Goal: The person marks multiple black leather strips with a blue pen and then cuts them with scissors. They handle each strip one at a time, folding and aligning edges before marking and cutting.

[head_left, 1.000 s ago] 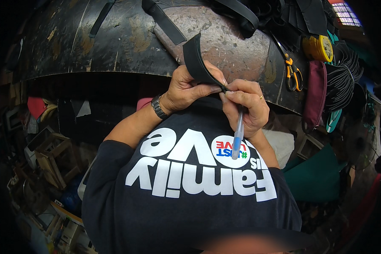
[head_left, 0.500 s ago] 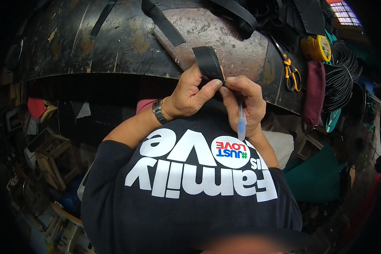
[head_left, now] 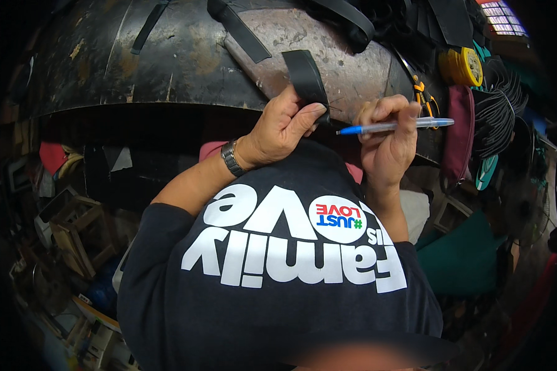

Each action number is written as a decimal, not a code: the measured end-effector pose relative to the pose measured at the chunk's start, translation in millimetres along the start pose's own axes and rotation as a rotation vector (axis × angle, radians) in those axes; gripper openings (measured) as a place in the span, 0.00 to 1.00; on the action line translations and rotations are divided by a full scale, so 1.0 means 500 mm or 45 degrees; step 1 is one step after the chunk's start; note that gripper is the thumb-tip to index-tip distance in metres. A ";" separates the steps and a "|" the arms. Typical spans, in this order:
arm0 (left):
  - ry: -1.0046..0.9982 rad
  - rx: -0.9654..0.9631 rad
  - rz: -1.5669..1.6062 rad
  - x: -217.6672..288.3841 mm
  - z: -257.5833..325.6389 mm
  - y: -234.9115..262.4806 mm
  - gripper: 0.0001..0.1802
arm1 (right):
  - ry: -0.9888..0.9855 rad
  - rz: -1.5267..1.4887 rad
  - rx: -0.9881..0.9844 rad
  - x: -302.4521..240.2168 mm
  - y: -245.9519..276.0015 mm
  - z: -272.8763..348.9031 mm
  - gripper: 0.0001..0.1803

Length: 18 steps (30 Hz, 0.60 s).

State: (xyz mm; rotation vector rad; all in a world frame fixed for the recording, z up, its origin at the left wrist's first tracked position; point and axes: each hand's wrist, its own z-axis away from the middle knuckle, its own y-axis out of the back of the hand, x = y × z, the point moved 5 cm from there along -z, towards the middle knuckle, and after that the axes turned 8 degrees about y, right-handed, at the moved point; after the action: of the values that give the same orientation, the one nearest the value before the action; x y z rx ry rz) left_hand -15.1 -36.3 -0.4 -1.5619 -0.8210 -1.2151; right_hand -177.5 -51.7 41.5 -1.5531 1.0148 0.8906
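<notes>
My left hand (head_left: 281,127) pinches a curved black leather strip (head_left: 306,77) between thumb and fingers, holding it up over the near edge of the dark worn workbench (head_left: 167,62). A metal watch (head_left: 231,157) sits on that wrist. My right hand (head_left: 387,145) holds a clear ballpoint pen with a blue cap (head_left: 393,126) lying almost level, its blue end pointing left toward the strip's lower end. The two hands are a little apart. My dark printed shirt fills the lower middle of the view.
More black straps (head_left: 244,31) lie across the bench top. Orange-handled scissors (head_left: 422,96), a yellow tape measure (head_left: 461,65) and a coil of black cord (head_left: 498,114) sit at the right. A maroon pouch (head_left: 459,136) hangs there. Wooden crates (head_left: 74,232) crowd the floor at left.
My right hand has swung the pen from pointing downward to lying level and drawn away to the right. The left hand keeps the strip, now lower and closer to the bench edge.
</notes>
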 end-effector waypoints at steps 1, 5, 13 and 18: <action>0.021 -0.003 0.028 -0.001 0.001 -0.001 0.12 | -0.037 -0.019 0.041 0.005 0.000 0.001 0.27; 0.082 -0.059 0.081 0.000 0.001 -0.006 0.13 | 0.019 0.005 0.121 0.012 -0.005 -0.001 0.21; 0.115 -0.107 0.081 0.006 0.001 -0.010 0.14 | 0.033 0.053 0.078 0.025 -0.015 0.001 0.20; 0.163 -0.178 0.016 0.006 -0.001 -0.010 0.14 | -0.002 0.097 -0.012 0.038 -0.021 0.007 0.21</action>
State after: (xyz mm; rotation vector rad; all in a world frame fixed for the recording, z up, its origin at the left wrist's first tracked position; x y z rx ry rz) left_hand -19.0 -35.3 4.0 -1.5799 -0.6543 -1.3727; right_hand -160.7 -50.1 27.2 -1.5303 1.0765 0.9504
